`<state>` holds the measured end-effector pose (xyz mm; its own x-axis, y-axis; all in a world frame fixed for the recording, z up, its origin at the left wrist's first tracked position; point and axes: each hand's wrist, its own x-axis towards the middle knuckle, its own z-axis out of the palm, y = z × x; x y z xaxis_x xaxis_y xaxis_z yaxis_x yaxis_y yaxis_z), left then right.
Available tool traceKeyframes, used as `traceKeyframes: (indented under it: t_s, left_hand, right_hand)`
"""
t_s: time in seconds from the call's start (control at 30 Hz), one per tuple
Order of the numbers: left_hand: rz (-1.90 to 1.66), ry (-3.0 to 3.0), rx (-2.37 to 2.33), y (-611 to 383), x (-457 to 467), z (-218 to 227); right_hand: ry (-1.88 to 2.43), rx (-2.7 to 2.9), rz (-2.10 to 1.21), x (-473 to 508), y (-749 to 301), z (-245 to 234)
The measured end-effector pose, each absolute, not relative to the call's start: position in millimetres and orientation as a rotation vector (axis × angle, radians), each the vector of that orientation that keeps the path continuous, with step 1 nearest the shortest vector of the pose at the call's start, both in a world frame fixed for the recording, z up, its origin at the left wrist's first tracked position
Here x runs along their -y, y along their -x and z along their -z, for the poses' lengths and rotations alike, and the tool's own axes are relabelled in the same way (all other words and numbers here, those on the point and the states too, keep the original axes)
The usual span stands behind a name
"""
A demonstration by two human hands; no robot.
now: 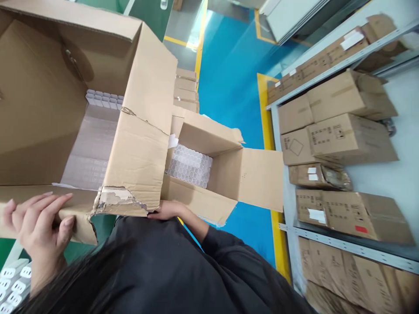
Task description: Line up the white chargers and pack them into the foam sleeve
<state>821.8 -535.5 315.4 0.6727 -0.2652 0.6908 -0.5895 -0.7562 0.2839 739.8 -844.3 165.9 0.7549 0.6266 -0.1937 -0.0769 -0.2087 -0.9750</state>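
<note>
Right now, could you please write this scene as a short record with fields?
left grip: curled over the near flap of a large open brown cardboard box
right grip: at the lower edge of its side flap, partly hidden
inside large box: pale translucent pieces
smaller brown cardboard box: open, holding clear rounded pieces
floor: blue, yellow lines
grey metal shelf: brown cardboard cartons

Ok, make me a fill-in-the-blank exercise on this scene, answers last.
The hand curled over the flap of the big box is the ____ one.
In the picture, the small box is on the big box's ____ side.
The line along the shelf's foot is ____.

left; right; yellow
</note>
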Motion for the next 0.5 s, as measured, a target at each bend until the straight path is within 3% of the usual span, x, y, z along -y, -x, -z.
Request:
traceKeyframes:
  t_s: [0.2,0.33,0.43,0.5]
  left_hand:
    - [-1.066,-2.407,0.722,-821,532,-290]
    - [-1.173,-2.393,0.724,-823,543,-290]
    - [-1.251,-2.358,0.696,-825,552,-291]
    - [-1.280,-2.344,0.678,-825,557,-288]
  right_hand:
    - [1.622,0.506,-1.024,947,-756,-289]
    - [1.927,0.506,-0.834,1003,-823,-345]
    - [2.216,0.412,-0.565,968,-933,-357]
    - [2.371,0.549,-0.572,901,-1024,-354]
